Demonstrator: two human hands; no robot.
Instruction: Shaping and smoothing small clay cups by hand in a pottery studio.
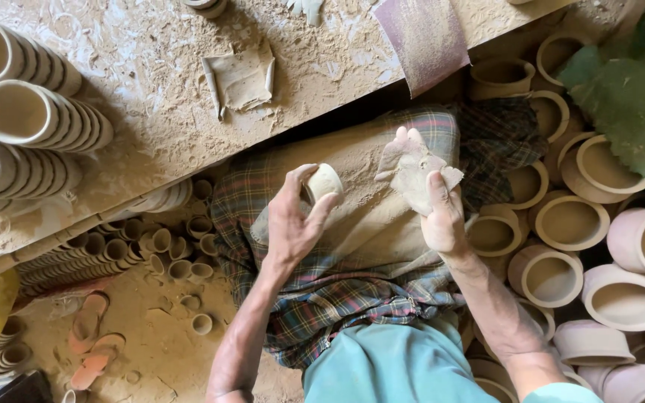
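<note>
My left hand (293, 220) grips a small pale clay cup (324, 181) by its side, above my lap. My right hand (431, 198) holds a dusty, worn piece of sandpaper (416, 173) between thumb and fingers, a short way right of the cup and apart from it. Both hands hover over a dust-covered checked cloth (352, 246) spread across my knees.
A dusty wooden workbench (166, 97) runs along the top, with stacks of nested cups (27, 112), a folded scrap (240, 78) and a sandpaper sheet (423, 37). Larger clay pots (569, 224) crowd the right. Small cups (151, 242) and sandals (91, 343) lie on the floor at left.
</note>
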